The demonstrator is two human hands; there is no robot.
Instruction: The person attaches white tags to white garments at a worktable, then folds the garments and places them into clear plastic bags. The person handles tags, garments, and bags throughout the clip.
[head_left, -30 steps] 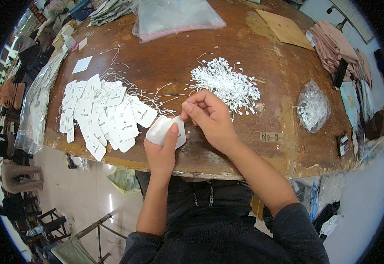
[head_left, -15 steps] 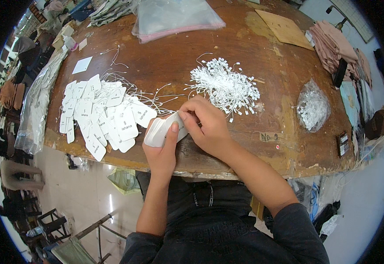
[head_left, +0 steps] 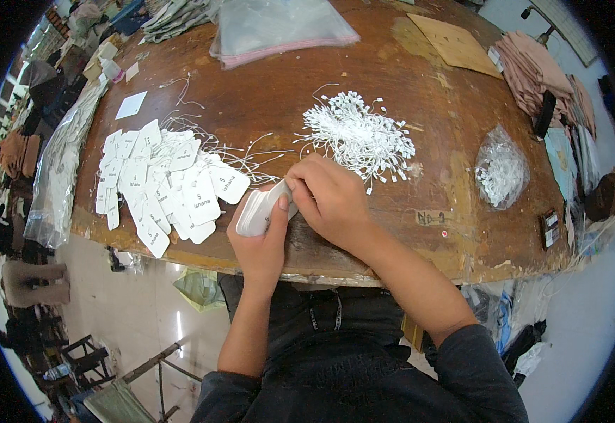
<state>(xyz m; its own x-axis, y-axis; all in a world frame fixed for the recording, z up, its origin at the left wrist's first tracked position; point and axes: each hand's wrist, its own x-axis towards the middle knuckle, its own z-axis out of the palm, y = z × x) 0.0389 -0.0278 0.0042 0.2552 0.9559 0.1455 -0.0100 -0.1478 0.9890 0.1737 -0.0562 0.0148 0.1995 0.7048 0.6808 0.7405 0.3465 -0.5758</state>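
A stack of white hang tags [head_left: 254, 215] with rounded corners is gripped in my left hand [head_left: 261, 247], thumb across its face. My right hand [head_left: 328, 194] pinches at the stack's upper right corner; its fingertips hide what exactly lies between them, be it a tag edge or a string. To the left lies a spread pile of printed white hang tags [head_left: 159, 187], with white strings trailing from its right side. Just beyond my right hand is a tangled heap of white tag strings [head_left: 360, 134] with small plastic ends.
A clear bag of more white strings [head_left: 501, 173] lies to the right, near a small dark box [head_left: 550, 230]. Clear plastic bags [head_left: 279, 32] rest at the far side. Folded pink cloth [head_left: 526, 77] and a brown board [head_left: 455, 44] occupy the far right. A single white card [head_left: 132, 105] lies left.
The tag stack in my left hand has tilted and shifted slightly right, showing more of its edges. My right fingers stay at its corner. The piles look unchanged.
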